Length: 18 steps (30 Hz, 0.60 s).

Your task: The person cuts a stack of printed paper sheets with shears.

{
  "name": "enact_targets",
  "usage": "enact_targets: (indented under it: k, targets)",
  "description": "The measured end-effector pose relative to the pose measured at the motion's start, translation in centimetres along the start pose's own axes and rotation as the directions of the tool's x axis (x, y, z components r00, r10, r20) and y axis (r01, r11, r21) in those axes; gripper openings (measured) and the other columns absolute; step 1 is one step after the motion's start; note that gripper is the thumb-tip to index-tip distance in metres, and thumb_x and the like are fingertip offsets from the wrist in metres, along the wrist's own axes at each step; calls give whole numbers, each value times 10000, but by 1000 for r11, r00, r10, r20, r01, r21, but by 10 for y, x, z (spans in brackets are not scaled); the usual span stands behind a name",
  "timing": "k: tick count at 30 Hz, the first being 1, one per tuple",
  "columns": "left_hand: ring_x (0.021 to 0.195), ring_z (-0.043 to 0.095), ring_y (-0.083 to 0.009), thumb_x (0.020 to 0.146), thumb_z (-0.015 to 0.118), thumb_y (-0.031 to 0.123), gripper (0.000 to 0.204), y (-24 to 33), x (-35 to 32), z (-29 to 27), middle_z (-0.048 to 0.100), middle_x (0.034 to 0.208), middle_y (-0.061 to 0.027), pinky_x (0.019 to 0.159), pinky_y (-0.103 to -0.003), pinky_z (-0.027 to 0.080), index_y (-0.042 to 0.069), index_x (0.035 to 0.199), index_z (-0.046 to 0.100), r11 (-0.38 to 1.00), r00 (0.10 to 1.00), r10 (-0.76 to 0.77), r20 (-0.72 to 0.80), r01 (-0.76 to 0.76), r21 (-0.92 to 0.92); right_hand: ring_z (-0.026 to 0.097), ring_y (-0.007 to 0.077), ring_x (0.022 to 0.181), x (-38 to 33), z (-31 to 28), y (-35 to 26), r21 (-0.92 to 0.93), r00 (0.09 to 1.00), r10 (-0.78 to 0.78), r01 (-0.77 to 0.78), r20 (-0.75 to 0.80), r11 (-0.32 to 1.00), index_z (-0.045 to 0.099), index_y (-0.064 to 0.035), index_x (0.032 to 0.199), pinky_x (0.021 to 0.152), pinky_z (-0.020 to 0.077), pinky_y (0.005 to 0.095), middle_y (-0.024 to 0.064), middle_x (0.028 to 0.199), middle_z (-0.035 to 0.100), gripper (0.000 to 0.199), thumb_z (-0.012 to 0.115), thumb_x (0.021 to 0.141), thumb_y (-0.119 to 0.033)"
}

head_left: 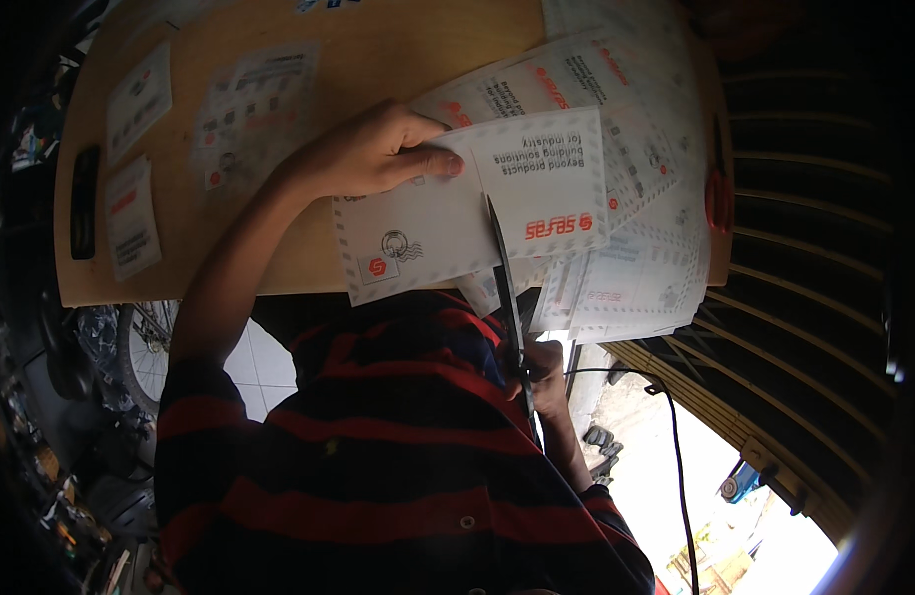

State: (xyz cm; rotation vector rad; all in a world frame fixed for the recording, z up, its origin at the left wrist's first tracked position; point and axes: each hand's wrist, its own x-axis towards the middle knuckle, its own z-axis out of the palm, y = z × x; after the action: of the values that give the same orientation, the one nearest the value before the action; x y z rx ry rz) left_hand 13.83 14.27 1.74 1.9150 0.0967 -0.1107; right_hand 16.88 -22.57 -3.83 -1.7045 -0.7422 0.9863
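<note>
The left hand (pixel 378 154) lies flat on a printed paper sheet (pixel 472 203), fingers together and pressing it onto the wooden bench (pixel 358 50); it grips nothing. The right hand (pixel 545 377) is closed around the handles of a pair of scissors (pixel 505 288), low against the striped shirt (pixel 398 446).

The sheet rests at the bench's near edge, atop a stack of similar printed sheets (pixel 636 149), and partly overhangs the edge. Its long axis runs left to right, slightly tilted. The scissors' long axis runs nearly at right angles to it, the blade tip pointing away from the person, into the sheet near its middle.

Risks, as judged:
- The left fingertips lie just beside the blade tip; a forward slip could nick them.
- The overhanging part is unsupported; it may sag and pull the cut off line.
- Lower sheets may be caught by the blades.
</note>
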Motion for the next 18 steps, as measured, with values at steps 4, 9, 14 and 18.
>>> enact_targets:
  k: [4,9,14,18]
  targets:
    - [464,456,-81,898,634,326,345,0,0,0,543,557,-45,454,-273,352,-10,824,651,1000,1000,-14,4,14,28,566,90,518,0,1,-3,40,999,35,-35,-1,999,646,-17,816,465,400,248,21,622,605,579,841,599,-518]
    - [509,521,-98,901,629,301,299,-7,1,7,647,670,-74,495,-285,402,9,919,691,990,991,131,16,-131,46,488,59,512,2,4,-7,56,999,46,-45,-13,997,633,8,814,454,345,233,-25,578,531,737,779,535,-658]
    - [513,527,-93,901,631,297,294,0,-1,3,665,698,-67,498,-280,409,12,938,692,999,997,-25,67,24,24,467,53,503,6,9,-16,30,995,81,-79,-51,996,628,5,804,445,329,231,-33,566,510,783,753,506,-708]
    - [511,529,-89,902,629,303,299,0,-1,2,669,702,-55,487,-276,407,13,937,692,1000,998,-25,61,24,9,465,53,504,6,9,-14,19,996,68,-67,-57,998,621,-1,796,446,326,233,-33,563,507,793,730,505,-731]
